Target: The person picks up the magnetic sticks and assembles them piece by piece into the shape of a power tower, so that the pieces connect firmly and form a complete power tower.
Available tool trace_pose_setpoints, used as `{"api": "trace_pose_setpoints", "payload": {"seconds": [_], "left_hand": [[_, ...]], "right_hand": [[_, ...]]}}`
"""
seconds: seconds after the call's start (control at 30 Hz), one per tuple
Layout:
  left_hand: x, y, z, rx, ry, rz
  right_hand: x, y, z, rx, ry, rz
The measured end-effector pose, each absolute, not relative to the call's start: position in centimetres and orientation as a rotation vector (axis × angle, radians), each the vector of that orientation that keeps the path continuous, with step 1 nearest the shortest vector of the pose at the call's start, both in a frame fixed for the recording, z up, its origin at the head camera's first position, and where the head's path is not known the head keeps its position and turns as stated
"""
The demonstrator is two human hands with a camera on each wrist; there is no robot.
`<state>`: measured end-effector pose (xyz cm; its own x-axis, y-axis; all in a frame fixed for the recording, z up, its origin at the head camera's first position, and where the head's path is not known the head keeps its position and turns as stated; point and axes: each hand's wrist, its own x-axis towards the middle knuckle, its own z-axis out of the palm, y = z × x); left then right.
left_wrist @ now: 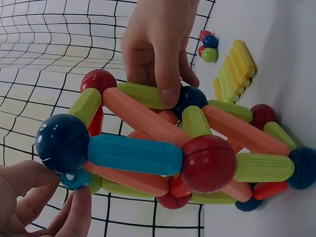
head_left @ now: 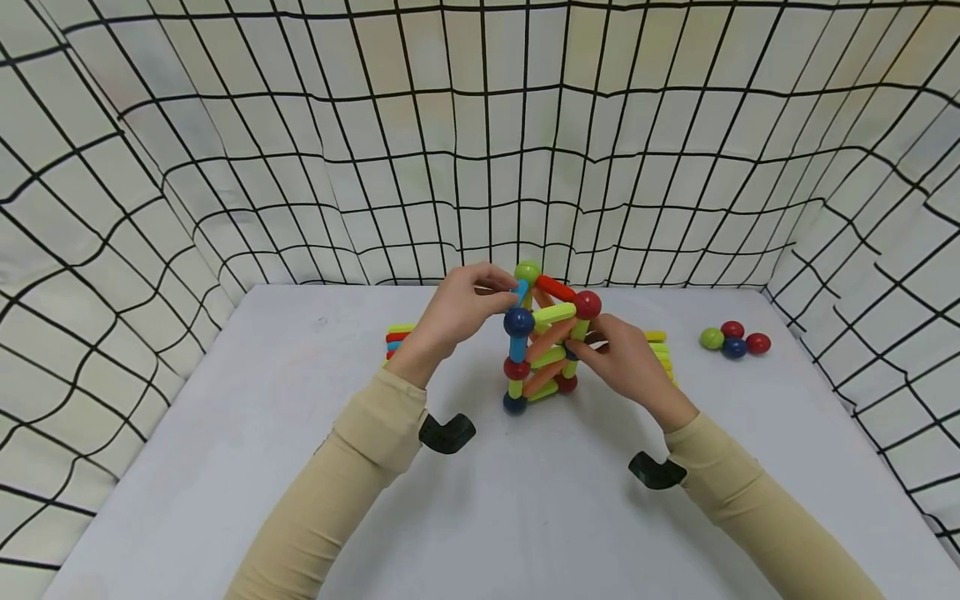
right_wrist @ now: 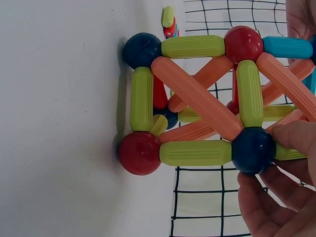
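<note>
A two-level tower of ball-and-stick magnetic pieces (head_left: 547,358) stands on the table, its balls red, dark blue and green. My left hand (head_left: 467,304) is at its top left, pinching a short blue stick (left_wrist: 75,178) between thumb and fingers. That stick sits beside the upper dark blue ball (left_wrist: 62,143), with the green ball (head_left: 527,271) behind it. On the other side, my right hand (head_left: 622,358) grips a mid-height dark blue ball (right_wrist: 254,150) with thumb and fingers. Orange sticks (right_wrist: 197,98) run diagonally across the tower's sides.
Loose balls, green, blue and red (head_left: 733,347), cluster at the right of the white table (head_left: 540,500). Yellow and green sticks (left_wrist: 236,69) lie behind my right hand, more coloured sticks (head_left: 397,337) behind my left. Black netting (head_left: 487,125) over white sheeting surrounds the table's back and sides.
</note>
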<state>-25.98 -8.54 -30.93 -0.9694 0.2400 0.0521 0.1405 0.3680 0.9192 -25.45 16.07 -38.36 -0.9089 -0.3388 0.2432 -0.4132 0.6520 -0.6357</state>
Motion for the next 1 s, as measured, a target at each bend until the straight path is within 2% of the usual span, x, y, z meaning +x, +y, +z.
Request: {"api": "trace_pose_setpoints", "payload": {"seconds": [0.4,1.0], "left_hand": [[-26.55,-8.56,-31.58,0.184,2.294,1.853],[-26.54,-7.80,-31.76,0.204,2.334,1.820]], "right_hand": [[-25.47,16.06,-38.46,0.628,-2.775,1.102],[-25.46,16.23,-38.37,0.635,-2.763,1.112]]}}
